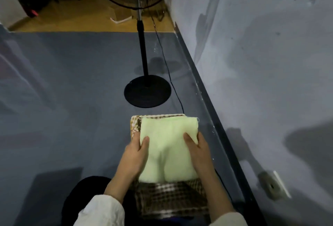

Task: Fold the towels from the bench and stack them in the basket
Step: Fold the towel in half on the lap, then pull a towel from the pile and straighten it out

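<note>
Both hands on one folded pale green towel (168, 146).

- Left hand (134, 155): thumb laid on the towel's top face near the left edge, the other fingers tucked under that edge and out of sight. Grasping the towel.
- Right hand (198, 151): thumb on top near the right edge, the rest of the fingers wrapped past the edge and mostly hidden. Also grasping the towel.
- Towel: a rough rectangle held flat between the two thumbs. Its long axis runs away from the person and is only a little longer than the width. The far short edge lies well beyond the thumb tips and points toward the fan base (147, 91). The near edge sits back by the wrists. A soft dent runs along the long axis in the near half, between the hands.
- Where it is: over the basket (133, 118), covering most of it. Checked brown-and-white cloth (171, 198) shows just past the left fingers at the far corner and again behind the near edge. Lining or another folded towel: cannot tell.
- Surroundings: grey floor (54, 81); a black cord (173, 85) runs past the fan base; grey wall (270, 63) beyond the right hand, with a wall socket (277, 184) low on it. Pale sleeves (100, 211) at both wrists.
</note>
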{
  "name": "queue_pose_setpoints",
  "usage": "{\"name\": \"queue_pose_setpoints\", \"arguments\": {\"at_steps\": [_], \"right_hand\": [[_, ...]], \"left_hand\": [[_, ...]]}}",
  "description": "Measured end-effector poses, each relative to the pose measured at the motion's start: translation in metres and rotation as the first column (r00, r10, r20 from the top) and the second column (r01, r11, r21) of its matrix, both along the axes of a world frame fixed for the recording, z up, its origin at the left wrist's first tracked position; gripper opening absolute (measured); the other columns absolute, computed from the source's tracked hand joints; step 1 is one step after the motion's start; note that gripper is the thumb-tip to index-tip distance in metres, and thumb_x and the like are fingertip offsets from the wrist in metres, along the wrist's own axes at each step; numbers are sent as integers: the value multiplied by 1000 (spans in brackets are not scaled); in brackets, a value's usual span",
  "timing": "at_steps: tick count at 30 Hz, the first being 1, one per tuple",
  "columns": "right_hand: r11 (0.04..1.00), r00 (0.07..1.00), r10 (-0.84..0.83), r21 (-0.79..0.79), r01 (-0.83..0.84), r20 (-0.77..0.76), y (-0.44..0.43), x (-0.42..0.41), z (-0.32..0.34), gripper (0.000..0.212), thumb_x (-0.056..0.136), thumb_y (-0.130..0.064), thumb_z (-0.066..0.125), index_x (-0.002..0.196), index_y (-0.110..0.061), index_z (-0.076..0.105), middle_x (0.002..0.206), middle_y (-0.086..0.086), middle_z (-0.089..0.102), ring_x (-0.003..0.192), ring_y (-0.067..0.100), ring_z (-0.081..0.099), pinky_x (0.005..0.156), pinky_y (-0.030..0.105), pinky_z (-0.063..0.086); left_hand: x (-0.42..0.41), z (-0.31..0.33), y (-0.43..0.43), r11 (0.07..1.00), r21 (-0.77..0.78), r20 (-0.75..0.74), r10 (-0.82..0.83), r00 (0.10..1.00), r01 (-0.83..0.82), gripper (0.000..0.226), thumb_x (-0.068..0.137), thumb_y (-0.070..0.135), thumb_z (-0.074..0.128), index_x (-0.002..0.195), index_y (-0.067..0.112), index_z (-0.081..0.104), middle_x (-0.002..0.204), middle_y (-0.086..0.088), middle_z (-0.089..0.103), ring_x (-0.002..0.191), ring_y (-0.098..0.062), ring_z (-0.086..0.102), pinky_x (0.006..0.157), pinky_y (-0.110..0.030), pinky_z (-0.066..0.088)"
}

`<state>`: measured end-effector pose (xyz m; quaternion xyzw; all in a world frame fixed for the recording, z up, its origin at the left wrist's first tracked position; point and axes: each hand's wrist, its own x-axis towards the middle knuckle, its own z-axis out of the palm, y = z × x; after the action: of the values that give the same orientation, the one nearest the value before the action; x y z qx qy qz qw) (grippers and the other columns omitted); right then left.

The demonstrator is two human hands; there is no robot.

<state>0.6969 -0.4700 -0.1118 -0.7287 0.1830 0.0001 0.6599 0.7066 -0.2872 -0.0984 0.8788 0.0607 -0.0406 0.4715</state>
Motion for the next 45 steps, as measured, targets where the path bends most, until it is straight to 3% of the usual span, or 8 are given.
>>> {"name": "queue_pose_setpoints", "arguments": {"at_steps": [3, 8, 12, 20, 26, 31, 36, 45], "right_hand": [[999, 999, -13, -31, 12, -32, -10, 13, -17, 43, 93, -42, 53, 134, -28, 47, 120, -6, 59, 102, 10, 56, 74, 24, 44], [999, 994, -13, -46, 8, -105, -10, 35, -50, 45, 92, -43, 55, 133, -26, 49, 120, -5, 60, 108, 17, 57, 88, 33, 47], [995, 989, -4, -103, -12, -151, -9, 54, -75, 53, 91, -48, 54, 139, -31, 43, 129, -8, 55, 115, 16, 53, 102, 43, 44], [986, 984, 11, -161, -40, -175, -4, 88, -109, 40, 93, -37, 56, 130, -23, 49, 123, -5, 58, 112, 16, 55, 100, 39, 45], [919, 981, 9, -385, -84, -193, -9, 97, -121, 49, 94, -35, 55, 140, -20, 43, 136, 3, 41, 123, 23, 45, 104, 40, 40], [885, 985, 27, -453, -104, -173, -7, 94, -127, 31, 95, -28, 53, 124, -15, 56, 122, 6, 56, 109, 21, 54, 93, 30, 44], [869, 986, 75, -475, -137, -148, -4, 91, -113, 24, 97, -27, 51, 117, -17, 58, 111, -1, 57, 98, 12, 52, 84, 24, 40], [803, 963, 270, -553, -222, 6, 31, 75, -51, 18, 97, -27, 49, 102, -16, 63, 98, -3, 63, 89, 14, 57, 76, 28, 44]], "left_hand": [[17, -18, -5, 998, 50, -60, -43, 997, 46, 28, 99, 40, 40, 116, 19, 48, 101, -3, 63, 92, -26, 59, 80, -38, 47], [42, -50, -6, 989, 141, -111, -24, 994, 40, 13, 99, 41, 40, 99, 27, 40, 87, 2, 54, 86, -24, 54, 72, -34, 43], [61, -73, -5, 983, 178, -128, -11, 992, 34, 18, 100, 40, 39, 94, 22, 40, 84, 1, 55, 78, -23, 52, 68, -34, 43], [93, -108, -7, 971, 233, -149, -10, 989, 45, 21, 100, 40, 38, 93, 20, 40, 86, -3, 58, 83, -26, 56, 66, -36, 43], [102, -122, -6, 954, 296, -186, 17, 982, 39, 35, 99, 36, 42, 122, 10, 43, 123, -14, 48, 108, -34, 51, 83, -40, 43], [99, -120, -4, 906, 404, -142, -71, 987, 123, 27, 100, 34, 39, 117, 15, 48, 121, -7, 52, 104, -28, 54, 76, -36, 44], [95, -109, -3, 856, 486, -141, -122, 982, 176, 30, 101, 37, 34, 117, 18, 50, 119, -4, 55, 102, -26, 56, 68, -32, 42], [65, -44, 19, 838, 533, -45, -104, 994, 112, 29, 101, 35, 36, 111, 16, 55, 109, -8, 61, 100, -28, 58, 73, -35, 45]]}}
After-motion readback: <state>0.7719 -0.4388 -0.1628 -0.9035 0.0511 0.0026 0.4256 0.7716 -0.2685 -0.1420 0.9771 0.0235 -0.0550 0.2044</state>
